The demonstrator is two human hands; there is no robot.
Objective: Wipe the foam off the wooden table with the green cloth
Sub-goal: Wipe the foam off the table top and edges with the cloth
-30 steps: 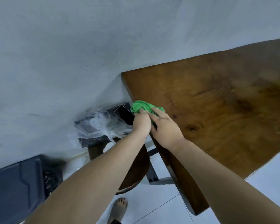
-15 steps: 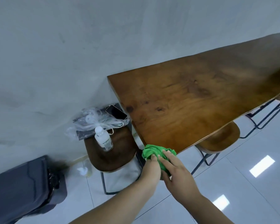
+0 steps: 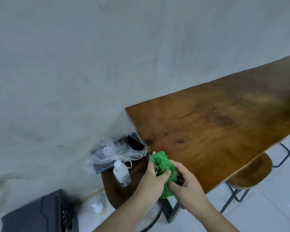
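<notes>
Your left hand point(image 3: 150, 180) and right hand point(image 3: 190, 185) are close together, and both grip the green cloth point(image 3: 163, 165), which is bunched into a wad between them. Your left thumb lies across the cloth, and your right fingers curl into its lower folds. The wooden table point(image 3: 224, 131) stretches away above and to the right of your hands. The cloth is over its near corner, though whether it touches the wood cannot be told. Just left of your left hand is a stool point(image 3: 117, 193) with a clear bottle point(image 3: 121, 173), a crumpled plastic bag point(image 3: 112, 154) and a dark phone point(image 3: 134, 142) on it. To the right of your right hand, a second stool point(image 3: 253, 171) sits tucked under the table edge. Well to the lower left of your hands is a dark case point(image 3: 37, 213), against the grey wall point(image 3: 90, 64).
</notes>
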